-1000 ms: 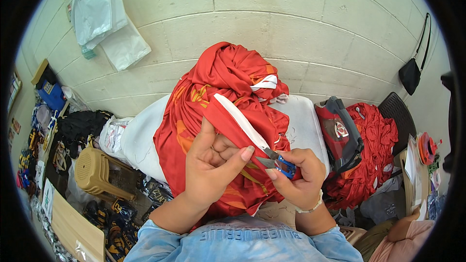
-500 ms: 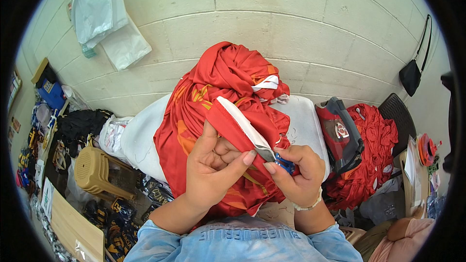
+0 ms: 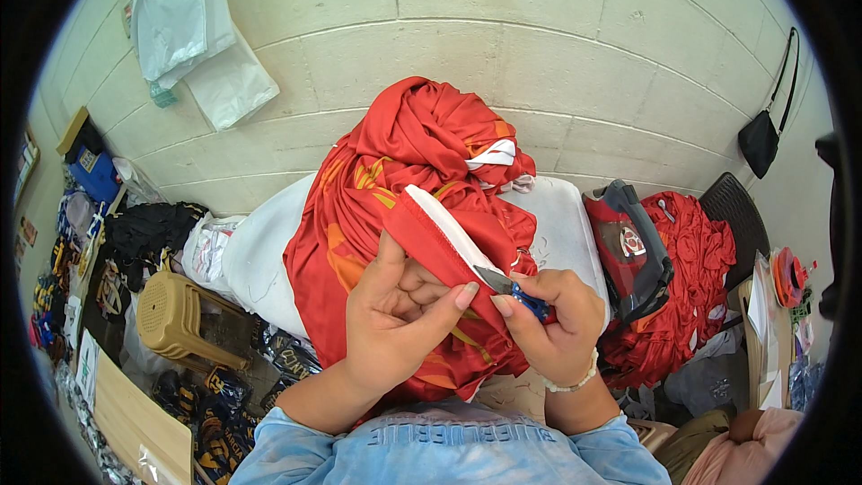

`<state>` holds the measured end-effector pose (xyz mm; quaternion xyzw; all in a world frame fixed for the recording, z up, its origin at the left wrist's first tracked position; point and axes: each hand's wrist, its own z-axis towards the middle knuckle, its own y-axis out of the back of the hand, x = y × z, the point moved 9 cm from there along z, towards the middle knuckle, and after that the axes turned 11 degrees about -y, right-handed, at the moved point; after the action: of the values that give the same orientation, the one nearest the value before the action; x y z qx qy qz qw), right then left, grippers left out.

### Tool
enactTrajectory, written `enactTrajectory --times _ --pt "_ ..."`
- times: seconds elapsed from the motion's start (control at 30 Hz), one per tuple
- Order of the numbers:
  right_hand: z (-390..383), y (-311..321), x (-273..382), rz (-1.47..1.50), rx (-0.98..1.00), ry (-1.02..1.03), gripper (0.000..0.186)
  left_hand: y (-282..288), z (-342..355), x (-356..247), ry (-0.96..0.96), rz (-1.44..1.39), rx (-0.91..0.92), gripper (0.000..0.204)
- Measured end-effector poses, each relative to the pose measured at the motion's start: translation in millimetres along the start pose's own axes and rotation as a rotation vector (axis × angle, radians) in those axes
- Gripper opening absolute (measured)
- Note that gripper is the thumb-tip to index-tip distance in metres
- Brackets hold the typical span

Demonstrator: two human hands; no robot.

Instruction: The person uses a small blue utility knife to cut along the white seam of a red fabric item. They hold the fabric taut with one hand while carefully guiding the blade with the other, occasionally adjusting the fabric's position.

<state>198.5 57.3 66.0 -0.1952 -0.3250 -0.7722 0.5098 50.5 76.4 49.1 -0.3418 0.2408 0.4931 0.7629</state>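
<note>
My left hand (image 3: 391, 314) grips a red fabric strip (image 3: 413, 238) with a white band (image 3: 440, 216) along it, thumb pressed near the band's lower end and fingers curled beneath. My right hand (image 3: 561, 323) is closed on small blue-handled snips (image 3: 532, 304), their metal blades lying against the lower end of the white band. The strip lies over a large bunched pile of red fabric (image 3: 413, 121) with yellow and orange patches, which rests on a white padded surface (image 3: 265, 251).
A red-and-grey appliance (image 3: 628, 269) sits right of the pad beside more red fabric (image 3: 700, 251). Tan stools (image 3: 166, 314), dark clothing (image 3: 148, 229) and a wooden board (image 3: 144, 409) are at left. A black bag (image 3: 759, 139) hangs at right. Another person's pink sleeve (image 3: 750, 449) shows at lower right.
The snips' blades were spread and now lie closer along the band's edge. The strip in my left hand has shifted slightly down and to the right.
</note>
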Motion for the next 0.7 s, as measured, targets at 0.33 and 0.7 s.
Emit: enactTrajectory --times 0.33,0.7 --pt "-14 -16 -43 0.367 0.235 -0.393 0.021 12 7 14 0.113 -0.218 -0.152 0.064" --pt "-1 3 -6 0.137 0.04 -0.063 0.031 5 4 6 0.054 -0.111 -0.071 0.067"
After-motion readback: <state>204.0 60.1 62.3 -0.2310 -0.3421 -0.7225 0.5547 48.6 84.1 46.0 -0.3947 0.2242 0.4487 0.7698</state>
